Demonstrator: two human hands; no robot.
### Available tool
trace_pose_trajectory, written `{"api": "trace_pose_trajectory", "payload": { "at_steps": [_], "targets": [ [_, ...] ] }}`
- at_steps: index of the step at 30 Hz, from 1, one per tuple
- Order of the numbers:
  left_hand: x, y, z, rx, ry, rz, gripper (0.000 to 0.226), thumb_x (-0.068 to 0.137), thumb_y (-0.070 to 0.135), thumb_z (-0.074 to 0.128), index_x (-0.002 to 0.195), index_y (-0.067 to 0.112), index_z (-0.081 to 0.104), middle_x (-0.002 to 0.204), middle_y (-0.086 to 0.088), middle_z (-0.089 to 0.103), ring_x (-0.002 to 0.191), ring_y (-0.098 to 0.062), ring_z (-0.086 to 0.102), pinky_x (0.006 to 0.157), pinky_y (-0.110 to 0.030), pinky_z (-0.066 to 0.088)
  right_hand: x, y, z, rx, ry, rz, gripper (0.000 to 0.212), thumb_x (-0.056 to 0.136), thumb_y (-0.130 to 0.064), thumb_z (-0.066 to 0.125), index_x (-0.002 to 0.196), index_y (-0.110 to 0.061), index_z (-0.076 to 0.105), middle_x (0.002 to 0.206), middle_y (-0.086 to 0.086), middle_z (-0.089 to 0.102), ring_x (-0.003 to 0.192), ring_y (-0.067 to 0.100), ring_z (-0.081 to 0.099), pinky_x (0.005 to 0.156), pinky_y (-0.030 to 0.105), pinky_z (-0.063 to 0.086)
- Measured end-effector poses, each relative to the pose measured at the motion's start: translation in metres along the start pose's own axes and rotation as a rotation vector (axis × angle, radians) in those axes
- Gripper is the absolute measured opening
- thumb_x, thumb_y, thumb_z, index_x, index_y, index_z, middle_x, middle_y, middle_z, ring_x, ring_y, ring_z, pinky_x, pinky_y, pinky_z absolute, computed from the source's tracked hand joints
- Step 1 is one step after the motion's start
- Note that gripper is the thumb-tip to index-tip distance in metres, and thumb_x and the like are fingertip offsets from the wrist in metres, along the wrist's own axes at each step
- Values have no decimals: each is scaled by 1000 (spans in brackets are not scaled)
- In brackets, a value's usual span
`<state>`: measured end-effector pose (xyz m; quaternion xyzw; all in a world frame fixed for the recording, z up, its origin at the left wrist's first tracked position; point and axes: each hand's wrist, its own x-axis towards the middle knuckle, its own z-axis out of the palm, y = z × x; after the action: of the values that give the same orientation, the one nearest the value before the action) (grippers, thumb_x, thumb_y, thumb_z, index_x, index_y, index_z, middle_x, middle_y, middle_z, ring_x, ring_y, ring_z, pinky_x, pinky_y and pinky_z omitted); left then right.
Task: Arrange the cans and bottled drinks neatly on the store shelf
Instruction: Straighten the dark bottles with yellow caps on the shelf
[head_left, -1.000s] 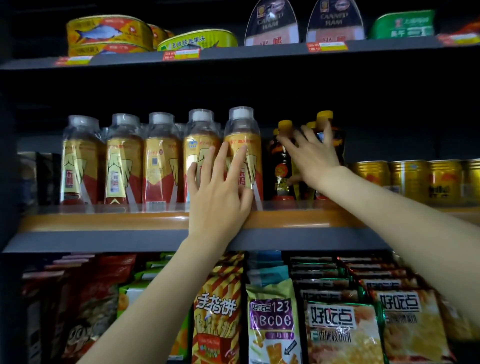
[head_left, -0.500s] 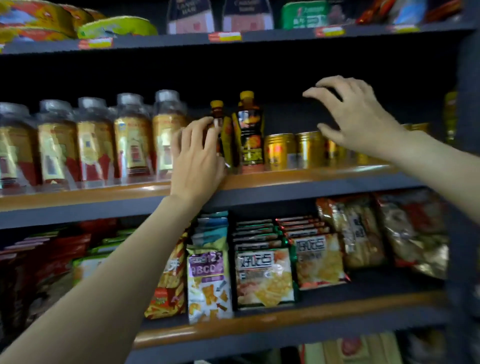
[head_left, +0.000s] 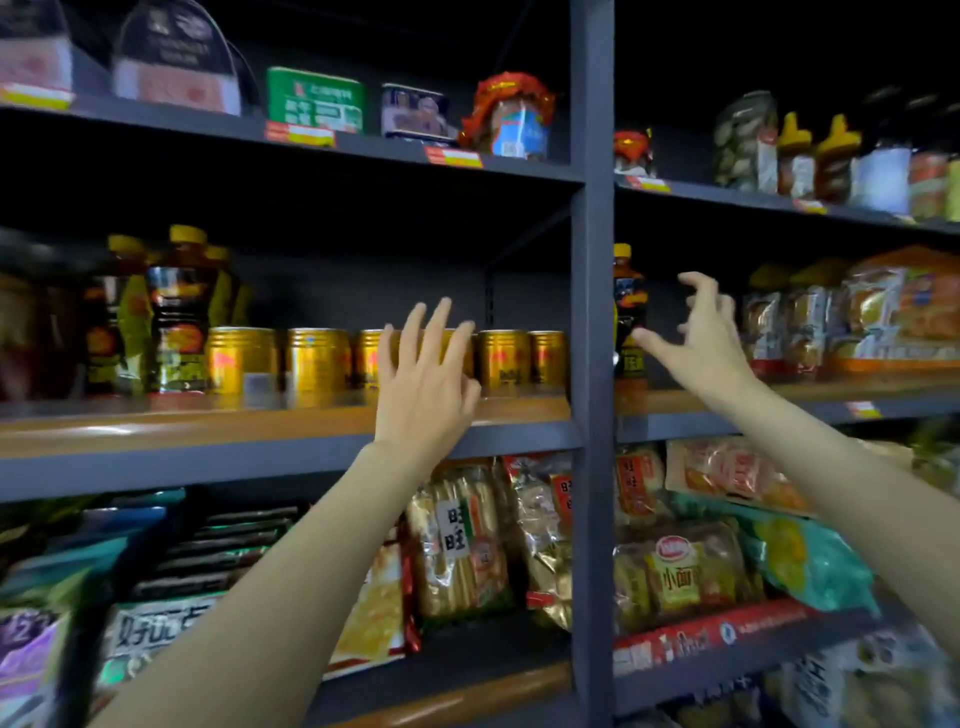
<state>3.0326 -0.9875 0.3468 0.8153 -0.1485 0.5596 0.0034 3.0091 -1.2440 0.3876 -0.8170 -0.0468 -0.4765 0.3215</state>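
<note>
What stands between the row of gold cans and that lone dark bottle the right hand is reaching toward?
In the head view, only the shelf's grey upright post separates the gold cans from the lone dark bottle. The right hand hovers just right of that bottle.

Both bare forearms reach up and forward, the left hand (head_left: 423, 387) raised with its back to the camera and its fingers straight and slightly spread, holding nothing, while the right hand (head_left: 698, 340) stretches further right, wrist bent, thumb out and fingers clawed around empty air.
</note>
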Motion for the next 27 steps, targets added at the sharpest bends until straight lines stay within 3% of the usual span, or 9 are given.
{"api": "trace_pose_trajectory", "payload": {
  "at_steps": [2, 8, 13, 17, 21, 24, 27],
  "targets": [
    [11, 17, 4, -33, -29, -81, 55, 85, 29, 32, 136, 13, 46, 149, -14, 35, 139, -34, 27, 110, -54, 18, 13, 8, 10, 49, -77, 35, 73, 91, -30, 63, 148, -19, 18, 146, 16, 31, 127, 35, 41, 97, 38, 36],
    [11, 28, 27, 116, -59, -65, 59, 89, 36, 23, 140, 14, 44, 147, -12, 39, 139, -33, 30, 110, -54, 23, 41, 25, 53, 124, -167, 104, 99, 86, -22, 70, 152, -17, -3, 143, 21, 41, 130, 39, 40, 103, 45, 36],
    [12, 27, 24, 100, -70, -79, 62, 89, 37, 19, 140, 11, 42, 143, -12, 45, 137, -32, 33, 113, -51, 17, 44, 20, 62, 90, -20, 247, 89, 82, -23, 73, 149, -11, 16, 141, 20, 39, 128, 40, 42, 100, 45, 37],
    [12, 27, 25, 88, -50, -83, 60, 89, 36, 22, 138, 11, 45, 139, -12, 50, 134, -31, 37, 111, -51, 19, 26, 32, 55, 303, 212, 63, 86, 79, -19, 77, 145, -10, 24, 141, 14, 38, 129, 30, 41, 102, 35, 34],
    [11, 27, 26, 101, -23, -80, 59, 89, 35, 25, 138, 11, 46, 138, -12, 50, 133, -32, 40, 110, -50, 20, 10, 32, 31, 476, 421, -93, 88, 80, -15, 76, 146, -4, 18, 146, 11, 32, 130, 12, 32, 95, -4, 19],
    [10, 28, 23, 74, 8, -54, 57, 89, 33, 25, 137, 9, 47, 139, -12, 49, 132, -30, 41, 110, -47, 21, 2, 12, 8, 468, 540, -261, 87, 80, -13, 76, 143, 6, 18, 133, 5, 28, 125, 3, 27, 97, -5, 18],
    [8, 26, 12, -7, 63, -45, 56, 87, 30, 29, 133, 8, 50, 138, -12, 51, 129, -29, 45, 109, -44, 21, -4, -25, -6, 482, 542, -358, 88, 78, -14, 77, 140, 8, 19, 131, 8, 29, 122, -1, 30, 99, 0, 24]
  ]
}}
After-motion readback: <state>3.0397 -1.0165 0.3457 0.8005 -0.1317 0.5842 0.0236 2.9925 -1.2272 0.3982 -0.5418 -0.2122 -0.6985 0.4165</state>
